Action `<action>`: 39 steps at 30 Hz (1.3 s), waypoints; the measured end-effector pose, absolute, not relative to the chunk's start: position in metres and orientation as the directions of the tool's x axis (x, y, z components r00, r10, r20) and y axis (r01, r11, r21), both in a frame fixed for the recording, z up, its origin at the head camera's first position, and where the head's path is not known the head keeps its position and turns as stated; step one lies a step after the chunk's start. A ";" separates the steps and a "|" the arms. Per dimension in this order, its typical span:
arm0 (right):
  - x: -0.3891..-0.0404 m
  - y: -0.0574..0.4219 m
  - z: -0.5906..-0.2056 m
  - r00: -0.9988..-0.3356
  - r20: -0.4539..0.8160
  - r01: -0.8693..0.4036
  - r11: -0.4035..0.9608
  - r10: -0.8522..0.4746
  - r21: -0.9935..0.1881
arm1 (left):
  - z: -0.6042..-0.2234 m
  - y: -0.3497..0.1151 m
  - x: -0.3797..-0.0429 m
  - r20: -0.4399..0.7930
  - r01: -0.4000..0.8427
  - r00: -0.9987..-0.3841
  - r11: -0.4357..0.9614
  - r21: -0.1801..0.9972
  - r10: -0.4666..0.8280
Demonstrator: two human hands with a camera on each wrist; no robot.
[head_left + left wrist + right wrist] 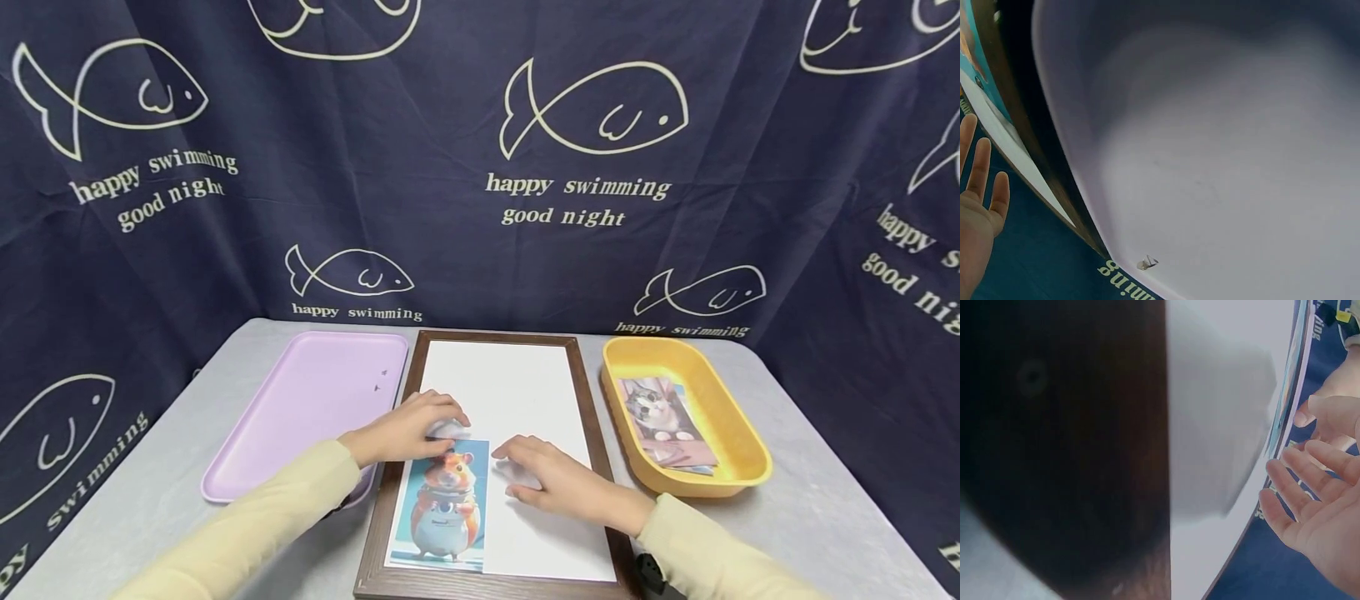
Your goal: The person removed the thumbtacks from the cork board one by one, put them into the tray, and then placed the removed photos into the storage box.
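A picture card of an orange-and-white hamster-like figure (446, 508) lies in the lower left corner of a white board (502, 383) with a brown frame (596, 433). My left hand (420, 427) is over the card's top edge, thumb right at the edge and fingers loosely bent. To the card's right, my right hand (555, 482) hovers close over the white surface, fingers relaxed and pointing toward the card. The right wrist view shows the fingers of the right hand (1316, 500) apart, nothing between them. In the left wrist view, the left hand's fingers (980, 169) are extended.
On the left lies a lilac tray (300, 408) holding a few tiny dark bits (381, 379). A yellow bin (723, 425) on the right contains several picture cards, a cat card (660, 417) uppermost. A dark blue fish-print curtain (450, 167) stands behind the grey table (810, 517).
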State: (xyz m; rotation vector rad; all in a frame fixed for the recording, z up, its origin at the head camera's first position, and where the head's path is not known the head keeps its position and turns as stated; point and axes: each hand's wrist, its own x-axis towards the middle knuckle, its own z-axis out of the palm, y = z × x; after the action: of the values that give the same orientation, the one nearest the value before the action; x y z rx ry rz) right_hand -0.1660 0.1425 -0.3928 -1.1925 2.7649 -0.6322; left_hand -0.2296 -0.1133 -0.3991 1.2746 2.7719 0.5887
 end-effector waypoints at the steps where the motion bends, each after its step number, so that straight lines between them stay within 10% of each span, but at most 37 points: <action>1: -0.166 0.141 -0.393 -0.694 0.101 -0.686 0.613 -0.713 -0.393 | -0.399 -0.114 -0.228 0.127 0.726 -0.663 0.592 0.350 0.738; 39: -0.151 0.113 -0.397 -0.600 0.081 -0.779 0.559 -0.796 -0.284 | -0.408 -0.124 -0.219 0.113 0.726 -0.655 0.581 0.367 0.747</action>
State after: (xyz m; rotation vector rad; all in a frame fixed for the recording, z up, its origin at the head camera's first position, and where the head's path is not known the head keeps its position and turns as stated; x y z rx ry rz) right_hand -0.1509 0.1132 -0.3968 -1.3774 2.7227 -0.4525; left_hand -0.2194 -0.1240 -0.4081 1.2804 2.7444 0.5993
